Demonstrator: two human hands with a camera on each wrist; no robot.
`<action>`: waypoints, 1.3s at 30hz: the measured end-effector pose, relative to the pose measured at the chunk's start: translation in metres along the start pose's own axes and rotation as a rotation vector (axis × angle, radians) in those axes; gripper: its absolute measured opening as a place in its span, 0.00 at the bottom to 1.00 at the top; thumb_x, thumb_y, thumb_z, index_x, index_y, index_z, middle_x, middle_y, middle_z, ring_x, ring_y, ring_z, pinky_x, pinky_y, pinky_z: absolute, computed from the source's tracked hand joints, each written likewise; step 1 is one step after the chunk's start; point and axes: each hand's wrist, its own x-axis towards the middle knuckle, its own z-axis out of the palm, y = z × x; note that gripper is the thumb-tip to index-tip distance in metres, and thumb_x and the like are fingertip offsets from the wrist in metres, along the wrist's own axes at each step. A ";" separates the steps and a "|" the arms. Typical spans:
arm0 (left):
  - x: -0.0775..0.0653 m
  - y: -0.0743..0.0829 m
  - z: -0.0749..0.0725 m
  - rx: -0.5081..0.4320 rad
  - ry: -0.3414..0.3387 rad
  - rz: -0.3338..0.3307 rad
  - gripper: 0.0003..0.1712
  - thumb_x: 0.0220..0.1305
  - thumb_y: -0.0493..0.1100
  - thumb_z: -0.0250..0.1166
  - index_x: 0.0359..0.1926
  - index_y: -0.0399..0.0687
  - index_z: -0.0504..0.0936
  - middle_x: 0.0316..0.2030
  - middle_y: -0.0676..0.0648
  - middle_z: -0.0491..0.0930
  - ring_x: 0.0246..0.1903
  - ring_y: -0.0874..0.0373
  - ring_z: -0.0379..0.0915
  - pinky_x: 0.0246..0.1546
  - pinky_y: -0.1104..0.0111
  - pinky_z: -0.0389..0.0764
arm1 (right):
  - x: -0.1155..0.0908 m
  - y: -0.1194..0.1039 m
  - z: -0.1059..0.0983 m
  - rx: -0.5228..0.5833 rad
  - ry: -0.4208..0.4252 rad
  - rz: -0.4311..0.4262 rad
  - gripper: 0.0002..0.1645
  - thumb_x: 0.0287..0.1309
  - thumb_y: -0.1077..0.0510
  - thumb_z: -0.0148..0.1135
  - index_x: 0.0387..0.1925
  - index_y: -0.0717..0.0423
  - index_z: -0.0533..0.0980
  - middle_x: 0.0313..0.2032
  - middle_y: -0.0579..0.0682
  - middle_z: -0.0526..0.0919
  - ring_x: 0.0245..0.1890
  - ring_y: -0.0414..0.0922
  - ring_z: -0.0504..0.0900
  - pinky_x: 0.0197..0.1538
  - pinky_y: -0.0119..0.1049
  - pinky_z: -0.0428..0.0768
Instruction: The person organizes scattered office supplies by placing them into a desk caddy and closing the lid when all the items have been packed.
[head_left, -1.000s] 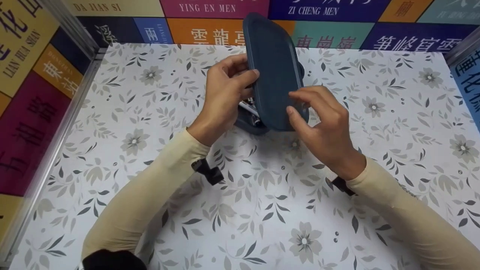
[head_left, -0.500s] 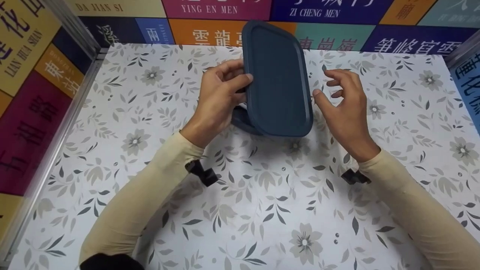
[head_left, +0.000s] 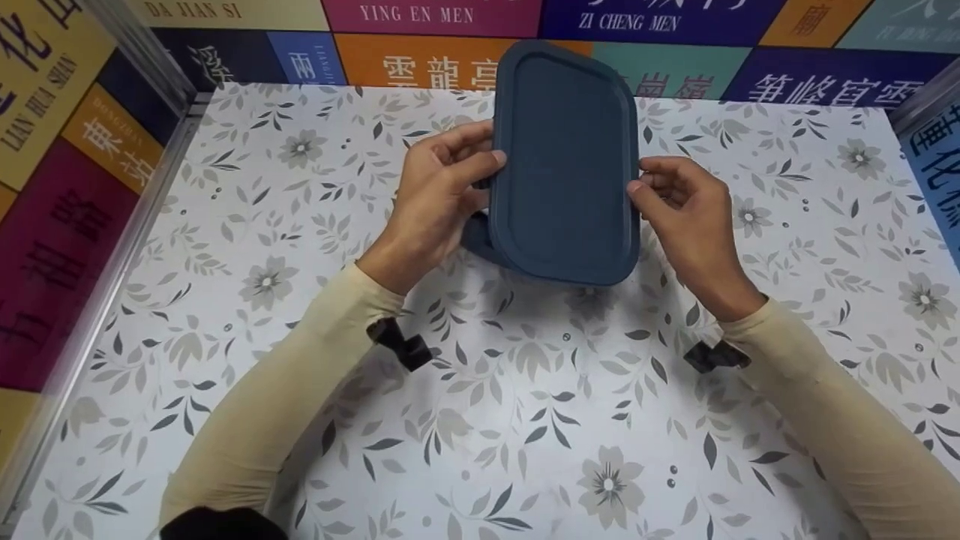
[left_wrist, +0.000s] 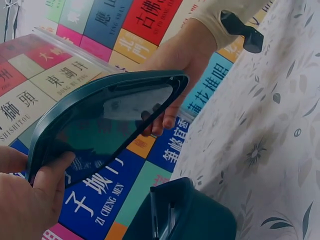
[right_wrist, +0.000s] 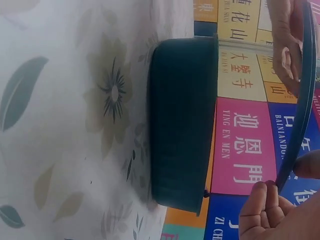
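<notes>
A dark blue rectangular lid (head_left: 570, 165) with rounded corners is held up at a steep tilt. My left hand (head_left: 439, 195) pinches its left edge, thumb on the near face. On the opposite edge, my right hand (head_left: 690, 225) grips it between thumb and fingers, also seen in the right wrist view. Below the lid, a matching deep box (right_wrist: 182, 125) stands on the table, apart from the lid. Most of that box is hidden by the lid in the head view. Slim pens (left_wrist: 154, 210) stick up inside it in the left wrist view.
A white tablecloth (head_left: 495, 420) with grey flowers and leaves covers the table. Panels (head_left: 435, 60) in many colours with printed characters stand along the back and sides. A metal rail (head_left: 105, 277) runs along the left edge.
My right hand drew back from the lid's lower right, then took hold of its right edge. The lid has turned to face me more and shifted slightly right, covering more of the box.
</notes>
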 end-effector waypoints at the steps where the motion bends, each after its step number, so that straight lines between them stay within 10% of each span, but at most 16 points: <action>1: 0.001 0.000 -0.001 0.001 0.003 -0.005 0.22 0.72 0.21 0.61 0.65 0.24 0.81 0.53 0.30 0.84 0.50 0.42 0.87 0.46 0.53 0.94 | 0.000 0.000 0.000 0.010 0.003 0.003 0.18 0.75 0.64 0.67 0.61 0.67 0.83 0.43 0.48 0.86 0.42 0.45 0.87 0.51 0.32 0.86; 10: 0.007 0.003 -0.010 0.148 0.102 -0.092 0.23 0.76 0.24 0.62 0.68 0.30 0.82 0.59 0.34 0.85 0.52 0.43 0.89 0.47 0.60 0.94 | -0.004 0.004 0.001 -0.030 0.019 0.022 0.16 0.74 0.60 0.70 0.56 0.66 0.82 0.39 0.47 0.88 0.36 0.43 0.86 0.43 0.32 0.84; 19: 0.016 0.002 -0.021 0.404 0.178 -0.031 0.16 0.74 0.27 0.68 0.60 0.33 0.89 0.50 0.35 0.88 0.39 0.51 0.91 0.40 0.67 0.93 | -0.009 0.009 0.010 -0.023 0.001 0.041 0.18 0.73 0.58 0.71 0.55 0.66 0.80 0.40 0.49 0.88 0.38 0.44 0.86 0.43 0.32 0.84; 39: 0.046 -0.005 -0.043 1.053 0.148 0.112 0.15 0.76 0.32 0.67 0.58 0.40 0.92 0.52 0.44 0.92 0.50 0.58 0.86 0.51 0.72 0.84 | 0.000 0.022 0.033 -0.110 -0.030 0.178 0.21 0.72 0.53 0.73 0.54 0.64 0.77 0.38 0.48 0.87 0.35 0.40 0.84 0.38 0.30 0.79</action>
